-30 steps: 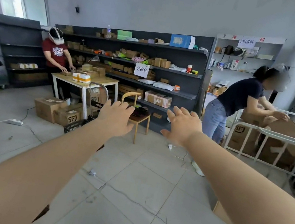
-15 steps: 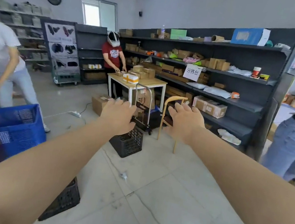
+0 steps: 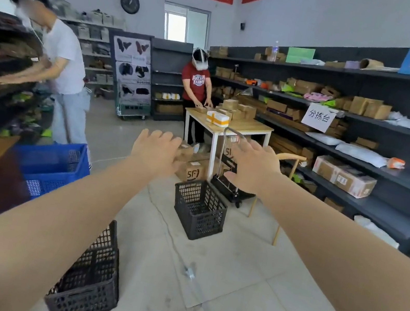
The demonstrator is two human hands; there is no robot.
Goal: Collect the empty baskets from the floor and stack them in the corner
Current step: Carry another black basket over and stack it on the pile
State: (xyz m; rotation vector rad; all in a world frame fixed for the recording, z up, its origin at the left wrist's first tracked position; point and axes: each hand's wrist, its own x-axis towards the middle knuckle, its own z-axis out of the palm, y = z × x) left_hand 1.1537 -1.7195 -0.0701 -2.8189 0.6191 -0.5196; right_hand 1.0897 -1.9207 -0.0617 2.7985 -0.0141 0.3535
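Observation:
A black mesh basket stands empty on the tiled floor ahead of me. A second black basket sits closer, partly under my left forearm. A blue crate rests on the floor at the left. My left hand and my right hand are stretched forward at chest height, fingers apart, holding nothing. Both hands hover above and short of the far black basket.
A wooden table with parcels and a folding trolley stand behind the far basket, beside cardboard boxes. Dark shelving runs along the right. A person in white works at the left, another in red at the table.
My view has swung left and moved forward. The black baskets and blue crate have come into view and grown nearer. My hands stay raised and empty.

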